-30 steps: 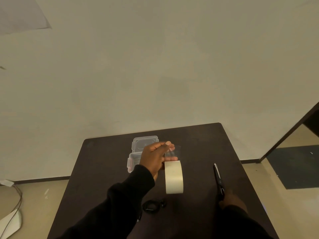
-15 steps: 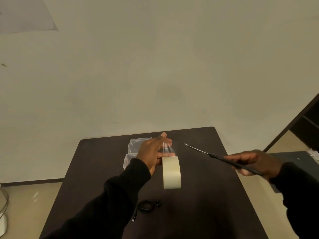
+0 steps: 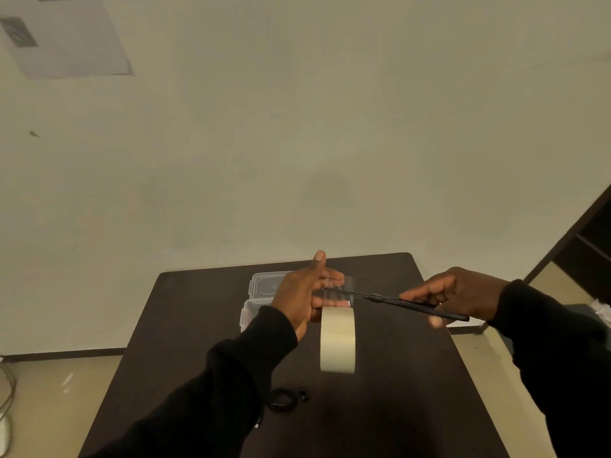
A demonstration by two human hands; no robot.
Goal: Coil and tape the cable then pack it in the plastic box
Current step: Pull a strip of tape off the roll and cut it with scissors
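Scissors [image 3: 410, 304] at tape [image 3: 338, 342]; box [image 3: 254, 292] behind left hand [image 3: 297, 299].

Beige tape roll [image 3: 338, 340], black scissors [image 3: 413, 305]

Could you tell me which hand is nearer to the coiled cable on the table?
Left. The left hand holds tape above and just beyond the coiled cable; the right hand, gripping scissors, is farther right.

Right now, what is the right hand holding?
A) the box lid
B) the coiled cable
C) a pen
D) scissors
D: the right hand grips black scissors, with the blades reaching the clear tape strip pulled up from the tape roll by the left hand.
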